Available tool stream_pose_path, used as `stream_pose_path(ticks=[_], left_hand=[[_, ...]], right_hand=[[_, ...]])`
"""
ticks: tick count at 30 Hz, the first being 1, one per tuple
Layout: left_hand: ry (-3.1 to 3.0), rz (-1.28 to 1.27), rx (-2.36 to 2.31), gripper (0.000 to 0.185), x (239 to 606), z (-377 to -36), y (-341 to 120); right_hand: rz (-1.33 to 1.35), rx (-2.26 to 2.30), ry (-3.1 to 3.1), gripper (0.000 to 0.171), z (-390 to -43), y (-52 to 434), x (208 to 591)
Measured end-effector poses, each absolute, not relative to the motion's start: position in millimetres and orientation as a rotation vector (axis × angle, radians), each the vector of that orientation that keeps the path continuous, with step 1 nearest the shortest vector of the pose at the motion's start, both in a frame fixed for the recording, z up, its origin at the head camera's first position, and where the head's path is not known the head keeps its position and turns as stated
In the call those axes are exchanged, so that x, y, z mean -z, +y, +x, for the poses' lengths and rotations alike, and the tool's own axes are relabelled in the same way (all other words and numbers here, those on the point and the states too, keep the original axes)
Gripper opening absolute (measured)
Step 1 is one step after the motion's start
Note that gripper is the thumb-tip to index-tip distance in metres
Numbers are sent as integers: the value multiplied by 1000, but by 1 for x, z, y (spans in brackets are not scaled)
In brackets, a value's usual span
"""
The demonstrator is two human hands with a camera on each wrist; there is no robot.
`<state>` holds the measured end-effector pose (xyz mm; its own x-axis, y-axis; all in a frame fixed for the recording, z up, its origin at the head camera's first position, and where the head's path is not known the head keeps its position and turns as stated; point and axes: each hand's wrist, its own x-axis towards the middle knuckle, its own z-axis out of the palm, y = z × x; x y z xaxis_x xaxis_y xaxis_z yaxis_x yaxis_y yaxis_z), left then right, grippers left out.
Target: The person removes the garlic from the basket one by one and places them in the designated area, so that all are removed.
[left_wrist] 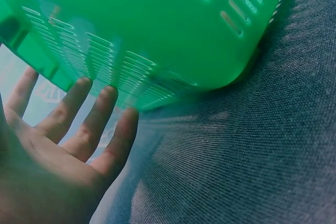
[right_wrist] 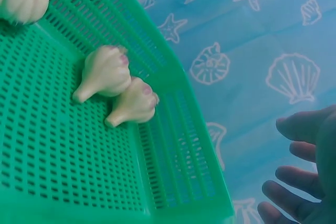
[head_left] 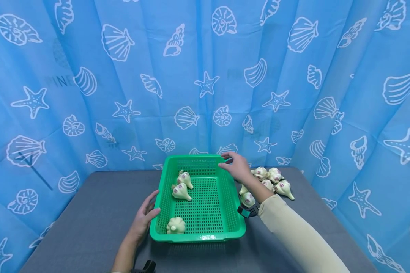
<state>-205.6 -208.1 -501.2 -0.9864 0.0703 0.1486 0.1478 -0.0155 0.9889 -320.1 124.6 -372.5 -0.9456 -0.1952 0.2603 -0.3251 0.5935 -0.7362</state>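
basket: 1, green | garlic bulbs in the basket: 3 | garlic bulbs on the desk beside the basket: about 6, partly hidden by the arm | hands: 2

Curtained tabletop staging booth

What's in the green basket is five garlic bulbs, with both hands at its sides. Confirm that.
Not five. The head view shows three garlic bulbs in the green basket; the others lie on the table to its right. The left hand and right hand are at its sides as you say.
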Motion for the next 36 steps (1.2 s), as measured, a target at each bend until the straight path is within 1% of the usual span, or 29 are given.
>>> stream_pose_path(ticks=[5,15,22,28,36], left_hand=[[-2160,-251,2192,60,503,-205,-208],[-2161,-228,2195,61,502,-205,-207],[-2157,-260,2193,61,503,-205,-207],[-2140,-253,2201,60,502,-205,-208],[-2164,-246,2183,60,500,-206,-208]], right_hand=[[462,-1335,-2676,35,-325,107,374],[532,-1320,-2728,35,-332,80,393],[714,-1323,-2830,35,-335,65,409],[857,-1285,-2930,40,-333,50,416],[972,-1263,-2995,47,-335,33,430]])
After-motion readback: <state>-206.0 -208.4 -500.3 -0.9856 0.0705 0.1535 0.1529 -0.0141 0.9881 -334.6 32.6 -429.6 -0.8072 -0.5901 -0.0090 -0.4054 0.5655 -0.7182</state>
